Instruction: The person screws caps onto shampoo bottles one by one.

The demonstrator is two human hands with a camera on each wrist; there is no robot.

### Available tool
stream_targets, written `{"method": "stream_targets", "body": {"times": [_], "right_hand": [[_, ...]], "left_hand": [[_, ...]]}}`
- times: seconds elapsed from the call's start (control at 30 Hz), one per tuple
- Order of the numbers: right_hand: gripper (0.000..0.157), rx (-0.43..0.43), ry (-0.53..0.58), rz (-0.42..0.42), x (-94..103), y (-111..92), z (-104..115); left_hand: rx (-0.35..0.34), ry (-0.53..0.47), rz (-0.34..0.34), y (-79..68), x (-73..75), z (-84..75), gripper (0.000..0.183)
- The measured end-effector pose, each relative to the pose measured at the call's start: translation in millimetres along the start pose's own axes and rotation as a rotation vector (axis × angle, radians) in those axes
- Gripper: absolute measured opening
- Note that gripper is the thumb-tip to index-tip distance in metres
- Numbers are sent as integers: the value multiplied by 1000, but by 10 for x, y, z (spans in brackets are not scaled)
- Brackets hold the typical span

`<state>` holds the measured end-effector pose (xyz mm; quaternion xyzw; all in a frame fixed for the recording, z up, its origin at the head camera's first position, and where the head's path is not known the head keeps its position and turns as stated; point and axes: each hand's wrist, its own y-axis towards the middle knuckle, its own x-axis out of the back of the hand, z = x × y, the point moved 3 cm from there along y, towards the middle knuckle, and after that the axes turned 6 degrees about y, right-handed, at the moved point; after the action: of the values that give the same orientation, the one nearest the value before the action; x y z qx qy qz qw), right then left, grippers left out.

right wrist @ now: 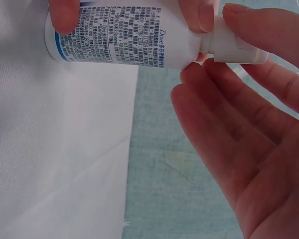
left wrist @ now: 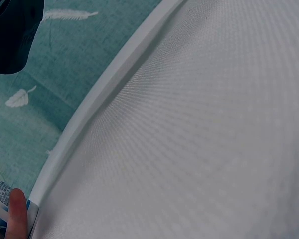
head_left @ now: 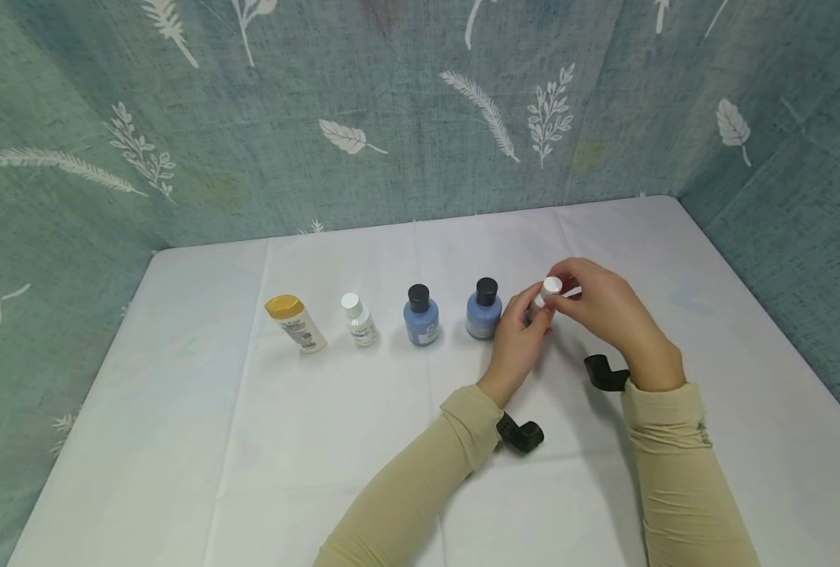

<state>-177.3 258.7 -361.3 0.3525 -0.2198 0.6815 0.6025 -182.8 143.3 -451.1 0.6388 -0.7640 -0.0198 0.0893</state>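
Observation:
My left hand [head_left: 515,342] grips a white bottle [right wrist: 124,37] with blue trim and dense printed text, at the right end of a row of bottles. Its white cap [right wrist: 234,47] is pinched between the thumb and fingers of my right hand [head_left: 604,303]. A short stretch of narrower neck shows between cap and shoulder in the right wrist view. From the head view, most of the bottle's body is hidden by my left hand. Only a left fingertip [left wrist: 17,214] and a bit of the bottle appear at the left wrist view's lower corner.
Left of my hands stand two blue bottles [head_left: 422,321] with black caps, a small white bottle [head_left: 363,327] and a cream bottle [head_left: 302,335] with a yellow cap. Black camera mounts [head_left: 522,435] jut from both wrists. A patterned green cloth [head_left: 391,118] rises behind the white table [head_left: 320,449].

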Motion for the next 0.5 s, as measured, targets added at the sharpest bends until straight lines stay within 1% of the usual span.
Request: {"method": "stream_targets", "body": {"times": [0.2, 0.4, 0.5], "right_hand": [[23, -36, 4, 3, -5, 3, -3], [31, -5, -12, 0, -4, -1, -7], [29, 7, -8, 4, -1, 2, -12]], "left_hand": [[-8, -19, 5, 5, -8, 1, 36], [4, -5, 5, 12, -11, 6, 36], [8, 8, 5, 13, -9, 9, 37]]}}
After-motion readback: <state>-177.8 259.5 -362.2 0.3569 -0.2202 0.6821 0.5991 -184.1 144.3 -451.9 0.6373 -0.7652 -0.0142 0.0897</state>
